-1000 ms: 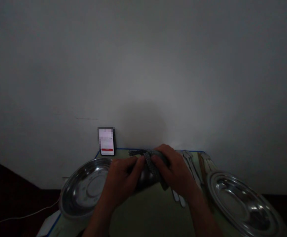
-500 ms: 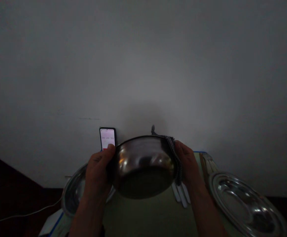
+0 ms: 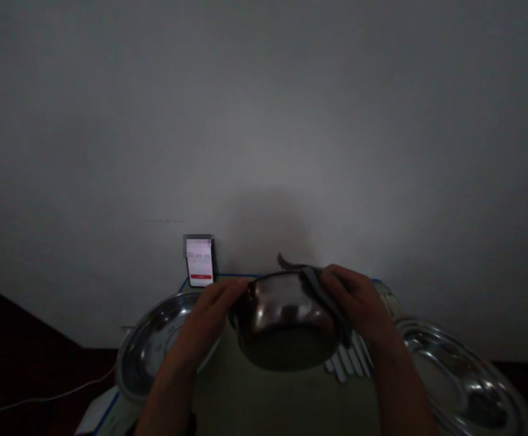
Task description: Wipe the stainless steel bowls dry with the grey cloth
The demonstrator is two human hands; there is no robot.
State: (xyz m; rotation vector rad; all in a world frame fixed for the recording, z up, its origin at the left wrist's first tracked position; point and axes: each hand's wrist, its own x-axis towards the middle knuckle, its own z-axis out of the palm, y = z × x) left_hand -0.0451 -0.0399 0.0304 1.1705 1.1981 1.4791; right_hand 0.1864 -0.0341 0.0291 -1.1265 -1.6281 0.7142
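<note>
A shiny metal bowl (image 3: 286,309) is held up over the table, tilted so that its outer side and base face me. My left hand (image 3: 216,309) grips its left rim, thumb along the edge. On the opposite side my right hand (image 3: 352,297) is closed around a dark grey cloth (image 3: 321,297) that lies over the bowl's right rim, pressing it against the metal. One end of the cloth sticks out past the far rim. The bowl's inside is hidden from me.
A wide metal basin (image 3: 150,345) stands left, partly behind my left arm. An oval metal tray (image 3: 455,375) lies right. Several pale-handled utensils (image 3: 348,363) rest on the green tabletop (image 3: 264,402). A phone (image 3: 200,263) showing a timer leans against the wall (image 3: 264,121).
The bowl has moved down and a little to the right with both hands. My left hand has come away from in front of the phone and now lies more over the rim.
</note>
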